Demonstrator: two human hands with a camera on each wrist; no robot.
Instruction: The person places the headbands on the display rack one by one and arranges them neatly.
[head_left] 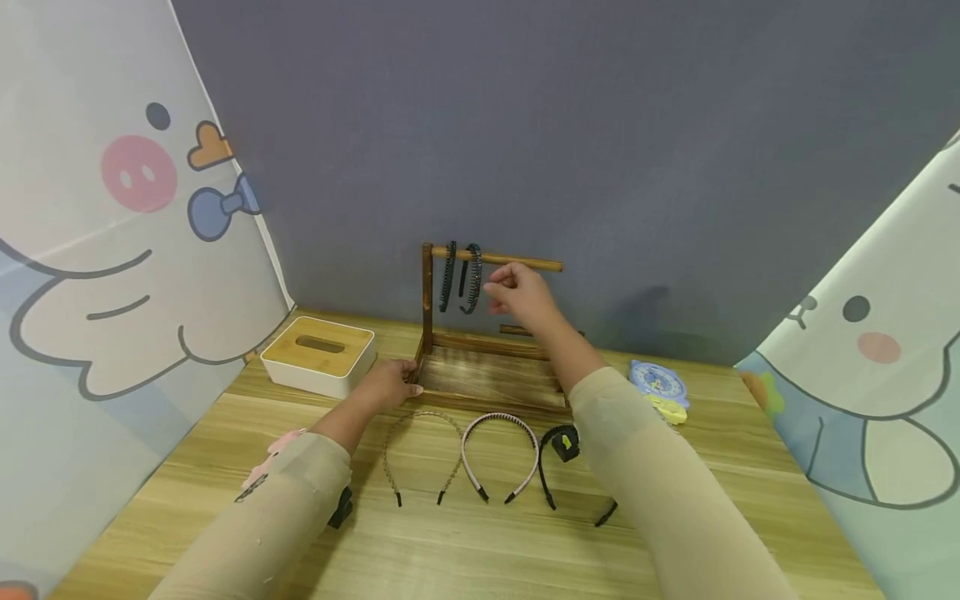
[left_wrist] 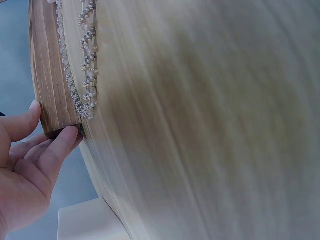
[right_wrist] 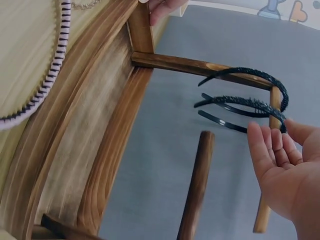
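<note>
A dark wooden rack (head_left: 427, 292) stands at the back of the table. Two black headbands, one (head_left: 447, 277) farther left and the other (head_left: 474, 279) beside it, hang over its top rod (head_left: 525, 262). My right hand (head_left: 523, 296) is just right of the second headband, fingers loosely bent and nothing held; in the right wrist view its fingertips overlap that band. My left hand (left_wrist: 37, 160) grips the front left corner of the rack's base (left_wrist: 52, 75), thumb on one side and fingers on the other. A beaded headband (left_wrist: 89, 75) lies close to that corner.
Before the rack lie a pale pink headband (head_left: 467, 462) and a black one (head_left: 543, 475), partly behind my right sleeve. A white tissue box (head_left: 303, 379) with a wooden lid stands left. At right are a blue clock-like thing (head_left: 660, 382) and a yellow item (head_left: 670, 410).
</note>
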